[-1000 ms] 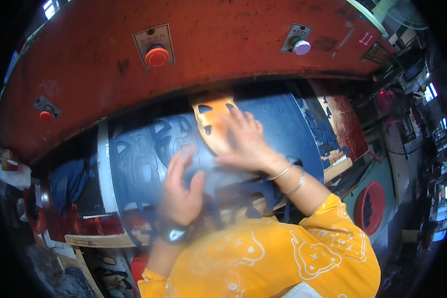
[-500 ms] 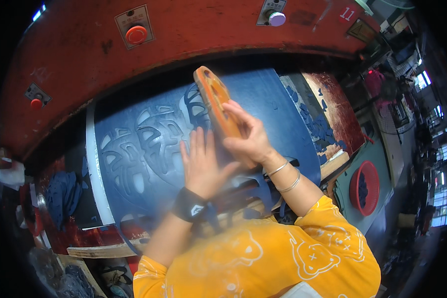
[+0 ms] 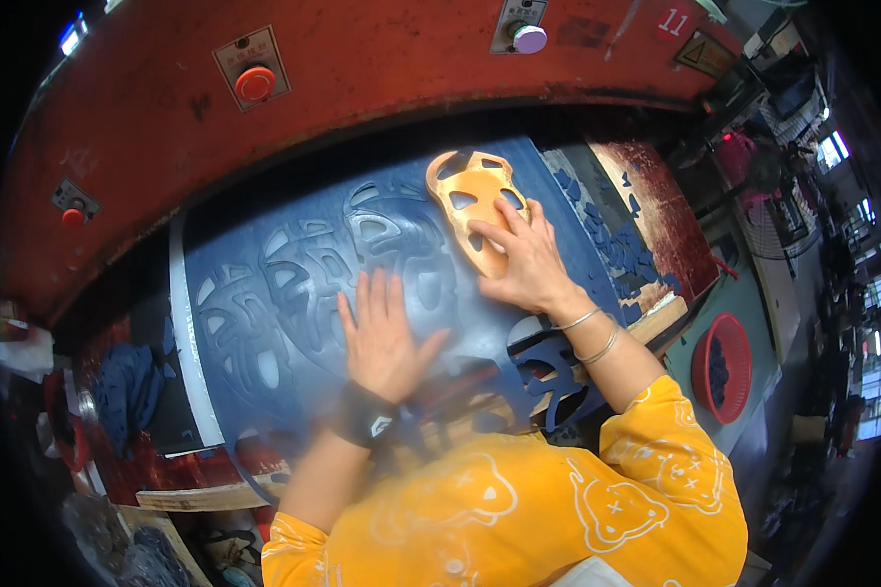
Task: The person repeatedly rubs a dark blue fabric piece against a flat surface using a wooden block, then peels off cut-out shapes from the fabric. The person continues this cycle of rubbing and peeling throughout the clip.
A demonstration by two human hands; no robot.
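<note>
A blue sheet (image 3: 313,367) with several sole-like cut-out patterns lies under both hands. An orange, sole-shaped cutting die (image 3: 472,201) with openings through it lies flat on or just above the sheet's uncut right part. My right hand (image 3: 527,256) grips its near end, fingers over the top and thumb at the lower edge. My left hand (image 3: 377,338) rests flat on the sheet beside the last cut pattern, fingers stretched out and holding nothing. Cut strips (image 3: 553,382) of the sheet hang at the near edge, by my right forearm.
Beyond the sheet runs a red machine beam (image 3: 382,73) with a red push button (image 3: 255,84) and a pale purple knob (image 3: 530,39). Blue scraps (image 3: 617,245) lie to the right. A red basket (image 3: 737,391) stands at the right, a blue pile (image 3: 127,386) at the left.
The cutting die was held tilted on its edge; my right hand has brought it down flat and to the right. My left hand has shifted slightly left and stays on the sheet.
</note>
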